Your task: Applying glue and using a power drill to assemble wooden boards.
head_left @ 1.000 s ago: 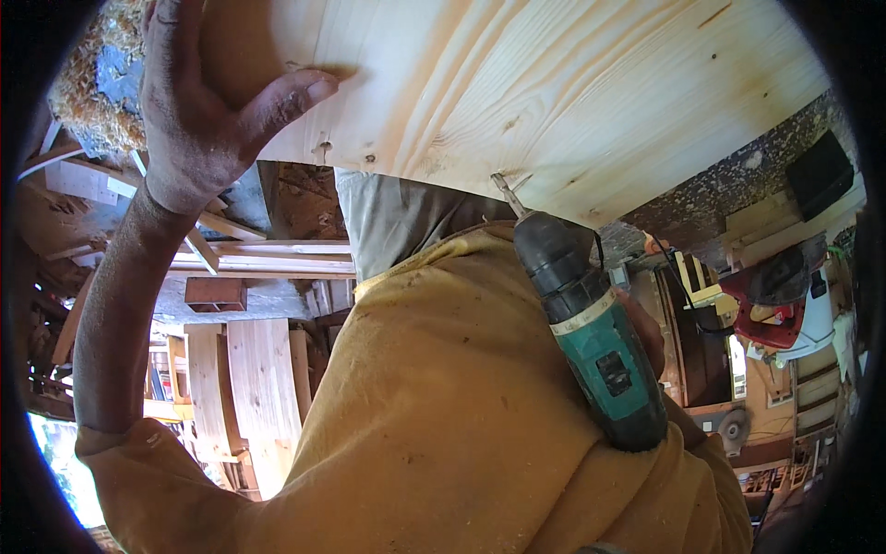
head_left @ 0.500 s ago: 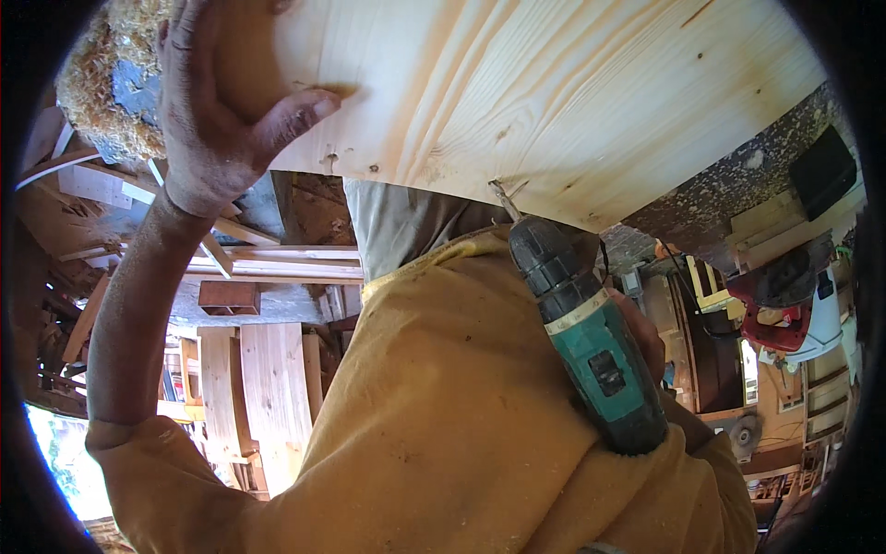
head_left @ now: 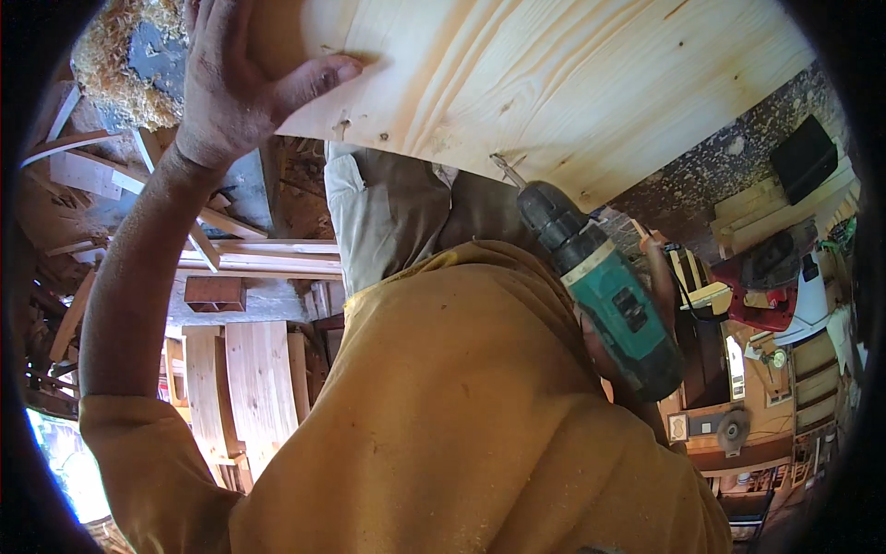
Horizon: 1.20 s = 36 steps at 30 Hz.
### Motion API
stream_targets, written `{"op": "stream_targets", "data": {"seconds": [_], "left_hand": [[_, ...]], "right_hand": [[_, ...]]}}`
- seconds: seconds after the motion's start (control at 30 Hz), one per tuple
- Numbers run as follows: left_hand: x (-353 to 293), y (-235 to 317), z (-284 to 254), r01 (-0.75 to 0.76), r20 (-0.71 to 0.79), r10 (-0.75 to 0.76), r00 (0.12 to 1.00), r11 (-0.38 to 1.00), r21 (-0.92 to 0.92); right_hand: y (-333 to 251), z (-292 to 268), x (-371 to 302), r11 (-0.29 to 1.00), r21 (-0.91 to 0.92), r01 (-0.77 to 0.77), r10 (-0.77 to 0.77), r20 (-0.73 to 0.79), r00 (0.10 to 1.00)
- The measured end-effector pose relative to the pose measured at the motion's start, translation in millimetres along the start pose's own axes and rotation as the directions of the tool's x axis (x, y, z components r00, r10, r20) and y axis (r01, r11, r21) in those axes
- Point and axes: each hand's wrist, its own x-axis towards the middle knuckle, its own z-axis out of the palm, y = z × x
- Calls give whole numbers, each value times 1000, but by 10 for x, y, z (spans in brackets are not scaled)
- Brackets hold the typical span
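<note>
A wide pale wooden board with knots and brown grain fills the top of the view. My left hand rests on its left end, thumb stretched over the face and fingers running out at the upper edge. A teal and black cordless drill is gripped in my right hand, which is mostly hidden behind the drill's body. From the black chuck, a thin metal drill bit points up and left. Its tip meets the board close to the near edge, beside a small mark.
Wood shavings are heaped at the upper left, above scattered offcuts. A dusty dark surface carries a black block on the right. Beyond it lies a red power tool. Planks stand at lower left.
The drill's body has swung a little to the right and up, its bit staying at the same spot on the board. My left hand stays on the board while the whole view shifts slightly.
</note>
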Motion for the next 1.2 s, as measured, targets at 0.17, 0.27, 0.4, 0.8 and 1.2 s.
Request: {"op": "stream_targets", "data": {"seconds": [0.17,0.27,0.4,0.8,1.2], "left_hand": [[423,432,428,409,-54,-698,714,353,842],[438,573,444,560,-203,-682,703,355,748],[450,644,500,521,-218,-713,667,237,820],[355,549,310,435,-134,-662,737,312,845],[457,698,302,111,-97,-700,707,-26,994]], "right_hand": [[-105,323,170,996,-84,-3,-4,-81,997],[-101,-34,-197,994,-93,50,-57,-73,996],[58,-466,-378,990,-123,66,-78,-96,992],[-119,130,-176,964,-232,130,-173,-175,969],[467,25,-670,812,-557,-175,212,3,977]]}}
